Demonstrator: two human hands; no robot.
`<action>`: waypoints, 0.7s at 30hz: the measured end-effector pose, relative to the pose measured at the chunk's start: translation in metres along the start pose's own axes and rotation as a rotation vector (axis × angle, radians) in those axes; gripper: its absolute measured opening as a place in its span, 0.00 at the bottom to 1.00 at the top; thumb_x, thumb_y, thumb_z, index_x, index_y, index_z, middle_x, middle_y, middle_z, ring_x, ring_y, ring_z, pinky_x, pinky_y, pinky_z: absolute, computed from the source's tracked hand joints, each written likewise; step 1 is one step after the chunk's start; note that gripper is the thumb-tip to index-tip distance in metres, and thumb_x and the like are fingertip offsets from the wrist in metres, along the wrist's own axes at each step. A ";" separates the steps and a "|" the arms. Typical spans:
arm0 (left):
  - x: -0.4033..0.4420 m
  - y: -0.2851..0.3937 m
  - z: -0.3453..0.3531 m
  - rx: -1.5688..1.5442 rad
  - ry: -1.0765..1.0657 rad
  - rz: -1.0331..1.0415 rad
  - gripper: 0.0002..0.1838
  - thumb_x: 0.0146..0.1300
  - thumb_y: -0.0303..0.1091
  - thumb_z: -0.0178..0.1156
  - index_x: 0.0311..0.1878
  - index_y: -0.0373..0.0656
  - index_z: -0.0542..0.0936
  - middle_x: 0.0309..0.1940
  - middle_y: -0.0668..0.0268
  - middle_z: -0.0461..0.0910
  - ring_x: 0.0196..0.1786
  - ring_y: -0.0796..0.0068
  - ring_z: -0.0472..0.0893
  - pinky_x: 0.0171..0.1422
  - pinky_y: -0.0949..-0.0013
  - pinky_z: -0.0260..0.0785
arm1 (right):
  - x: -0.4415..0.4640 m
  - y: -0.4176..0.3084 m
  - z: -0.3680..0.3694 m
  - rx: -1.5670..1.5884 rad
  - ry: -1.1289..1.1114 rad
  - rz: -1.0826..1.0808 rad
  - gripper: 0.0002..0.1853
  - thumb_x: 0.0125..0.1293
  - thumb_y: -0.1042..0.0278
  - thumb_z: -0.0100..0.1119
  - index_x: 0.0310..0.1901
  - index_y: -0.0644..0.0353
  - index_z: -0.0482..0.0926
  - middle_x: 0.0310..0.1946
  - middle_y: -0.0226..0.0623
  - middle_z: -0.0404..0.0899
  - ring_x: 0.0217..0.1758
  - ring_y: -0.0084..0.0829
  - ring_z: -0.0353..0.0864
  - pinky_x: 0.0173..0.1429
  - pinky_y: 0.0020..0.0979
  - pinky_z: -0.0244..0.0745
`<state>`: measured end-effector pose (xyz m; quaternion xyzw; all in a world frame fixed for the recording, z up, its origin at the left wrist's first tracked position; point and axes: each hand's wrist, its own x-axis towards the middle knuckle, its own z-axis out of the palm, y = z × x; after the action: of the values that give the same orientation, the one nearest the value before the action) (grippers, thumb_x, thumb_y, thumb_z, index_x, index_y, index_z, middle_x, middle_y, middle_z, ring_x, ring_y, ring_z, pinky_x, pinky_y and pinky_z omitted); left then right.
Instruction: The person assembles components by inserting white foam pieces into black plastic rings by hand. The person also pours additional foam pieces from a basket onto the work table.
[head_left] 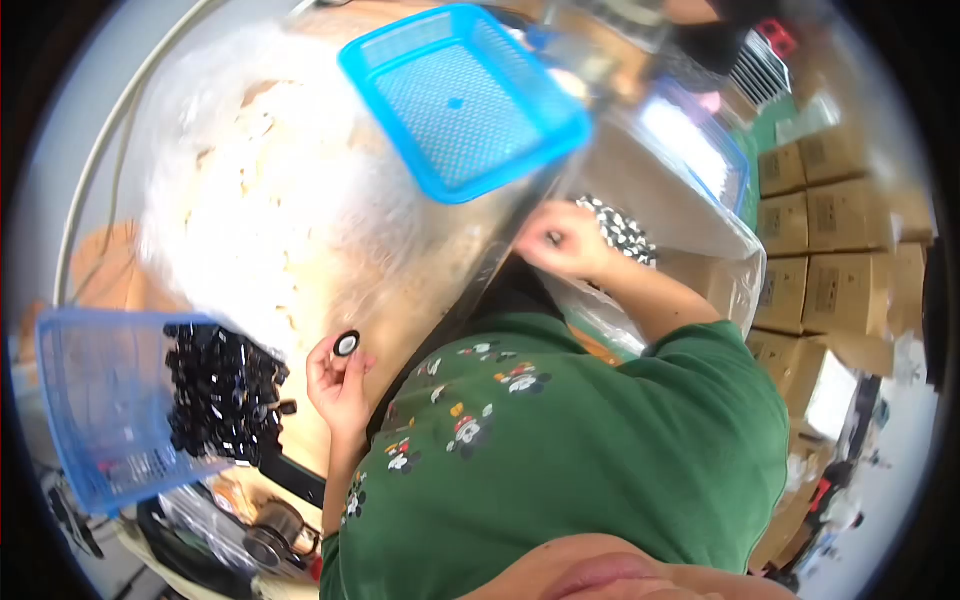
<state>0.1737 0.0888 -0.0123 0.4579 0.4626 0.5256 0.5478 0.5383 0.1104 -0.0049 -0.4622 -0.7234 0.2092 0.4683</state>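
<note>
My left hand [342, 388] is closed in a pinch on a small round black-and-white cap [346, 344], held over the tabletop near its front edge. To the right, my right hand [568, 240] is above the edge of a lined box [705, 225], beside a pile of small black-and-white pieces [622, 232]. Its fingers are curled in, and a small dark spot shows at them; what they hold is too small to name. A large clear plastic bag [270, 190] with pale contents lies on the table in front of my left hand.
A blue perforated basket [455, 105] stands at the table's back right. Many glossy black parts [225, 395] spill from a tilted blue bin [110, 410] at left. Cardboard boxes [845, 225] are stacked far right. A brown roll [278, 530] sits at lower left.
</note>
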 end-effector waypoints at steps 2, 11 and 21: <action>0.005 -0.004 0.011 0.052 -0.012 0.006 0.16 0.61 0.17 0.57 0.53 0.38 0.70 0.48 0.59 0.78 0.37 0.76 0.79 0.41 0.72 0.76 | -0.020 0.035 -0.042 -0.111 0.343 0.262 0.06 0.58 0.68 0.66 0.31 0.59 0.80 0.26 0.30 0.80 0.27 0.23 0.78 0.32 0.23 0.71; 0.032 -0.006 0.040 0.228 -0.073 0.130 0.18 0.59 0.14 0.59 0.51 0.35 0.71 0.45 0.60 0.77 0.42 0.76 0.78 0.46 0.71 0.76 | -0.096 0.278 -0.256 0.548 1.582 0.760 0.16 0.66 0.69 0.56 0.51 0.69 0.69 0.47 0.48 0.73 0.41 0.40 0.78 0.45 0.35 0.80; 0.039 -0.005 0.049 0.501 0.087 0.072 0.16 0.61 0.19 0.59 0.52 0.35 0.72 0.43 0.62 0.78 0.40 0.76 0.79 0.48 0.72 0.74 | -0.154 0.389 -0.270 1.020 1.869 0.929 0.27 0.66 0.63 0.52 0.63 0.61 0.58 0.62 0.53 0.59 0.61 0.57 0.63 0.51 0.65 0.73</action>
<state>0.2234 0.1268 -0.0111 0.5722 0.5850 0.4332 0.3778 0.9781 0.1309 -0.2380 -0.4151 0.3115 0.2054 0.8297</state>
